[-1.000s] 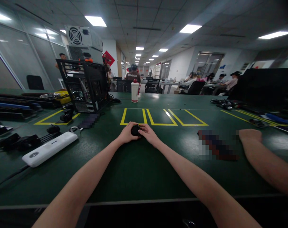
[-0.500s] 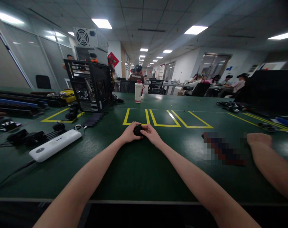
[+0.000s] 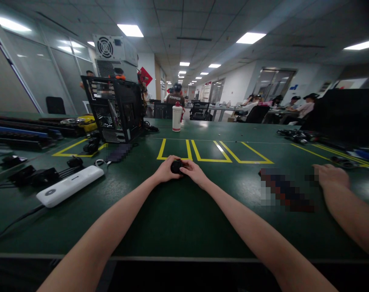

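Observation:
A small round black object [image 3: 175, 167] is held between my two hands over the green table [image 3: 184, 219], just in front of the yellow tape outlines [image 3: 175, 159]. Its exact kind cannot be made out. My left hand [image 3: 165, 169] curls round its left side, fingers over the far edge and thumb at the near one. From the right, the bent fingers of my right hand [image 3: 193, 170] press on it. Part of the object is hidden behind my fingers.
An open black computer case [image 3: 117, 109] stands back left; a white bottle [image 3: 177, 117] stands behind the tape. At left lies a white power strip [image 3: 71, 185] beside black adapters [image 3: 41, 175]. A co-worker's hand [image 3: 333, 176] rests at right near a blurred-out dark red item [image 3: 287, 190].
My hands stay in nearly the same place around the black object. At the right, the co-worker's hand has shifted slightly and its fingers look more extended.

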Available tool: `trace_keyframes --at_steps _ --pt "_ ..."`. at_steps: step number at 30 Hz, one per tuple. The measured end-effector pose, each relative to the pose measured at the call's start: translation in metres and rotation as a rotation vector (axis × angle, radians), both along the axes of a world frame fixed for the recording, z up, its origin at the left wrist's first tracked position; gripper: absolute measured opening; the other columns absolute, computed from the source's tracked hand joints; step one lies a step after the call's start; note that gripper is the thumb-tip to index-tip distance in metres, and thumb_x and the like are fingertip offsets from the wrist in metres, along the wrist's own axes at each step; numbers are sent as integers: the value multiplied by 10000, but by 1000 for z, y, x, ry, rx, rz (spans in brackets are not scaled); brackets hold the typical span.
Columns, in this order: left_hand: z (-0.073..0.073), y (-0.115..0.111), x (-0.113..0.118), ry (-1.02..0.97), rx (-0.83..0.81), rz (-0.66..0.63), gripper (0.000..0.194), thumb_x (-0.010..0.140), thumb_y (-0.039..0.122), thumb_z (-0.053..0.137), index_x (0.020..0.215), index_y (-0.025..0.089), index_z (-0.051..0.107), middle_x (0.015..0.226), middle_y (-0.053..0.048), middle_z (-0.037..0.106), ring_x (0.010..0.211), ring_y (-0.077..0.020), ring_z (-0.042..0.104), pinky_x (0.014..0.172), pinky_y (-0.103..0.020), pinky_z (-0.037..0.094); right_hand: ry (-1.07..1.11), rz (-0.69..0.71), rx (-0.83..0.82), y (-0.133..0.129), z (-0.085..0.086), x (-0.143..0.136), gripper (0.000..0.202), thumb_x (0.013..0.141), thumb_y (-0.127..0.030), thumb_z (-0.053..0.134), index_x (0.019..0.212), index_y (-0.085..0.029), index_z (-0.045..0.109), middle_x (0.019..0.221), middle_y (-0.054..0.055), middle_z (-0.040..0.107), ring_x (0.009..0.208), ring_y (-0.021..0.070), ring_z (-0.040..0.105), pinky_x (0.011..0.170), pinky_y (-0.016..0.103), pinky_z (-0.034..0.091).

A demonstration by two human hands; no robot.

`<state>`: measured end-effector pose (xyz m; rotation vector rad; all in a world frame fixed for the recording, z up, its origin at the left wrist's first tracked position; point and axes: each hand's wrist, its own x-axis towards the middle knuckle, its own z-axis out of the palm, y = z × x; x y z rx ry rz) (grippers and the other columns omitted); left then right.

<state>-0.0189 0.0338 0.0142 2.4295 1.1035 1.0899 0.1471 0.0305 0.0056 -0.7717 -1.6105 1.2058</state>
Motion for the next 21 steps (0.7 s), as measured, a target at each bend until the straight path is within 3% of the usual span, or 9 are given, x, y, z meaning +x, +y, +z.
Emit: trace_keyframes --at_steps 10,14,21 --pt "-2 3 0 8 23 3 593 539 303 699 1053 211 419 996 -31 497 918 -200 509 807 -340 413 -17 -119 14 0 0 -1 278 670 -267 598 925 -161 566 936 46 605 914 160 554 889 343 388" --pt "-2 1 0 4 9 11 594 537 306 700 1054 211 422 998 -33 499 916 -203 512 797 -343 417 -25 -108 -37 -1 0 -2 346 658 -241 608 988 -160 543 1022 68 582 970 169 540 922 357 365" --pt "-1 0 1 -12 -3 21 582 541 278 694 1055 212 429 1004 -35 500 919 -206 512 801 -351 414 25 -10 -22 -6 2 -1 342 614 -219 644 928 -183 515 998 36 558 966 158 532 895 345 392"
